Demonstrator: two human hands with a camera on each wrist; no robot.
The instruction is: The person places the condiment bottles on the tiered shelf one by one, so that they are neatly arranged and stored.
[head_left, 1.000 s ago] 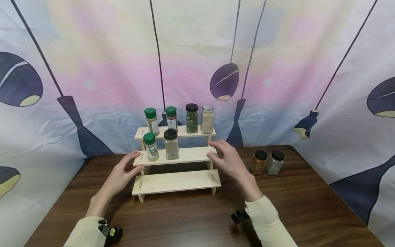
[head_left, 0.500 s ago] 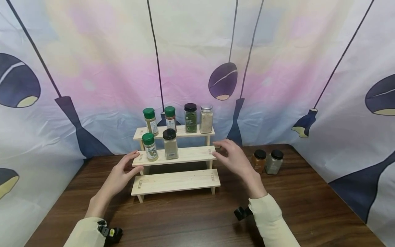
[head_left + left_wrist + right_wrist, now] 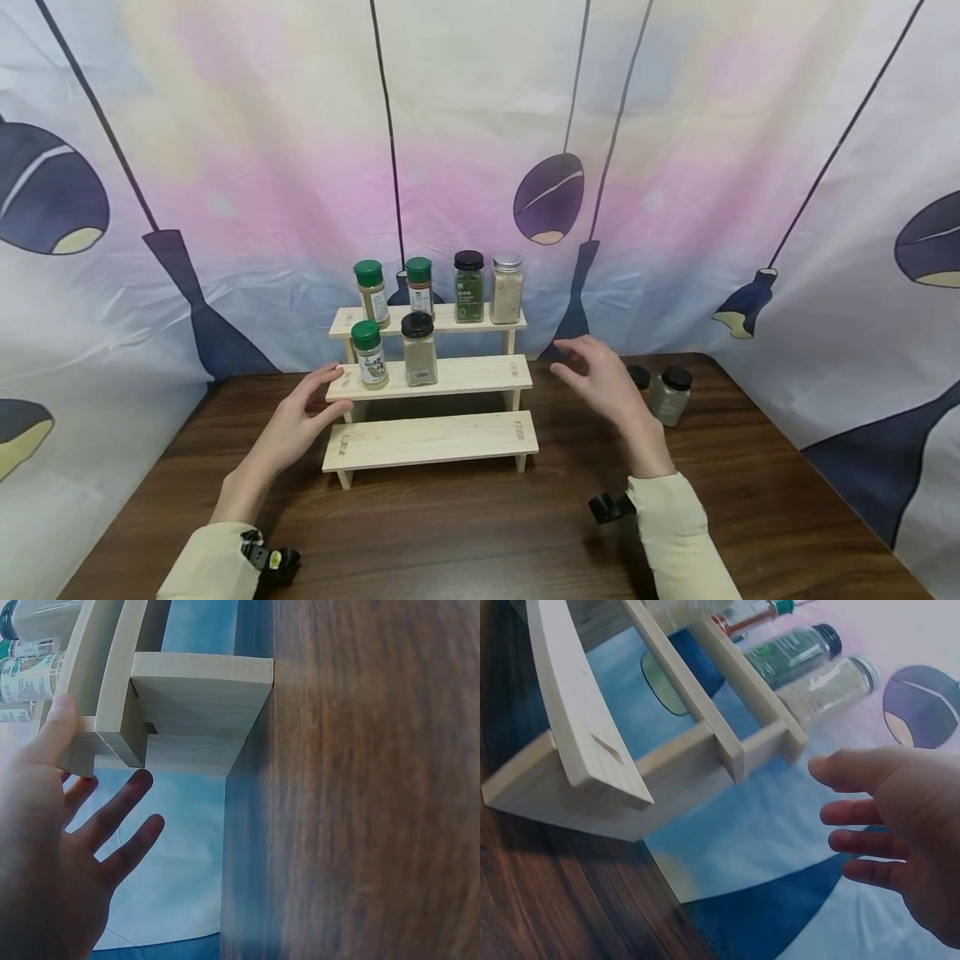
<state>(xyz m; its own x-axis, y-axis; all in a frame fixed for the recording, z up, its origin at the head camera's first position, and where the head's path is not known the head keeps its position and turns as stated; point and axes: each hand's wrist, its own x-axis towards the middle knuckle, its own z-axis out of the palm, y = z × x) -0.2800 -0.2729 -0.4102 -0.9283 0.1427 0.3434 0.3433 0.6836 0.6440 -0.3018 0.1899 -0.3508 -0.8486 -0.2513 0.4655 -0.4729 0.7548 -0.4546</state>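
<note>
A three-step wooden rack [image 3: 472, 377] stands on the table with several spice jars on its upper two steps. My left hand [image 3: 288, 429] is at the rack's left end; in the left wrist view its thumb [image 3: 60, 724] touches the wood, while the other fingers are spread. On the middle step stand a green-capped jar [image 3: 371, 357] and a black-capped jar [image 3: 419, 350]. My right hand [image 3: 603, 387] is apart from the rack, to its right, with nothing in its loosely bent fingers. It partly hides an orange-brown spice jar [image 3: 640, 379] behind it.
A grey spice jar [image 3: 670, 397] with a black cap stands at the right on the dark wooden table [image 3: 450, 533]. A printed cloth [image 3: 300, 167] hangs behind and at both sides. The rack's bottom step [image 3: 427, 442] is bare.
My right hand has moved from the rack's right end further right, now in front of the orange-brown spice jar. The left hand stays at the rack's left end.
</note>
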